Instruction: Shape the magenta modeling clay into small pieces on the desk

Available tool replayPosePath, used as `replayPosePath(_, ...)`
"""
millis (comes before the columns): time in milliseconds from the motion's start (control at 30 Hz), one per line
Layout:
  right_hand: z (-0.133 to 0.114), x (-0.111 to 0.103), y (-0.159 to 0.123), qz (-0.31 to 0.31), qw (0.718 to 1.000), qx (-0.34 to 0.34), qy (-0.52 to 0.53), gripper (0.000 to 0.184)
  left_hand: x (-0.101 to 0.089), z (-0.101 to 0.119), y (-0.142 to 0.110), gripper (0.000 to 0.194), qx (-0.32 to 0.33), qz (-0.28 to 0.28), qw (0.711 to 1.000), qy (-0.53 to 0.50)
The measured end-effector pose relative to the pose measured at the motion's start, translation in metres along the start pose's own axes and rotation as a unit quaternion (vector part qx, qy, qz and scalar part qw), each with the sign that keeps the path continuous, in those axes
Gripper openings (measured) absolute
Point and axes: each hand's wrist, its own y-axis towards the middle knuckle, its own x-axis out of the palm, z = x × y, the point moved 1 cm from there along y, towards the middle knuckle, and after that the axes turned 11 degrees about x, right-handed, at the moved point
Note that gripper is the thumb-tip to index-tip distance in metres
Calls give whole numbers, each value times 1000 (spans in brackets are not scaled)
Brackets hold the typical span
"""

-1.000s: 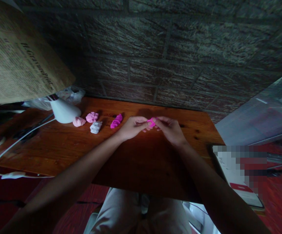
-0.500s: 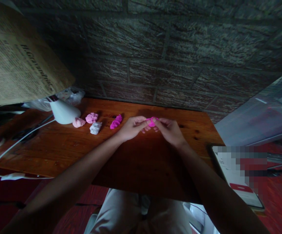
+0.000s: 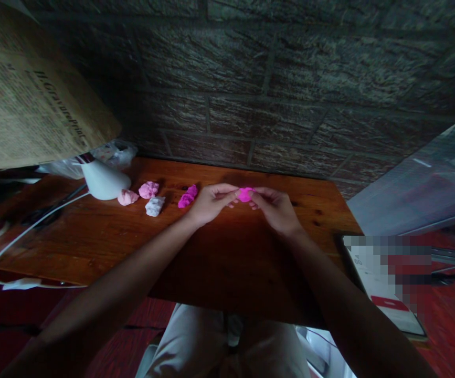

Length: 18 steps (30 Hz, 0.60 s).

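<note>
A small bright pink lump of modelling clay (image 3: 245, 195) is pinched between both hands above the table. My left hand (image 3: 215, 203) grips its left side with thumb and fingertips. On the other side, my right hand (image 3: 276, 207) pinches its right edge. Left of my hands lies a magenta clay piece (image 3: 188, 196), lumpy and elongated. Farther left are a pink clay lump (image 3: 148, 190), a paler pink lump (image 3: 127, 197) and a whitish-grey lump (image 3: 155, 206), all resting on the wood.
The wooden table (image 3: 105, 241) meets a stone-brick wall (image 3: 227, 115). At left stands a lamp with a white base (image 3: 103, 178) and printed paper shade (image 3: 34, 100); its white cable (image 3: 26, 233) hangs over the edge. A tablet (image 3: 384, 294) lies at the right corner.
The fingers have shifted slightly around the pink clay, with the thumbs farther apart, so more of it shows between them. The other lumps have stayed in place.
</note>
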Motion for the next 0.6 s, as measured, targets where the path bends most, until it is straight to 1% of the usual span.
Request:
replayPosePath(233,-3,3,-4,-11,1000,-11,-5,42,1,5,-1,33,16,-9,1000,-1)
replayPosePath(367,-5,4,-6,-23,999,-22,-23,37,-1,2,0,40,20,-5,999,-27)
replayPosePath(433,-5,3,-6,-19,999,-26,-33,36,-1,1,0,42,15,-24,999,-35)
replayPosePath(533,-6,2,-6,-16,999,-28,-37,36,1,1,0,40,7,-59,998,-34)
replayPosePath(600,-6,3,-6,-16,999,-26,-34,35,1,2,0,39,8,-64,997,-33)
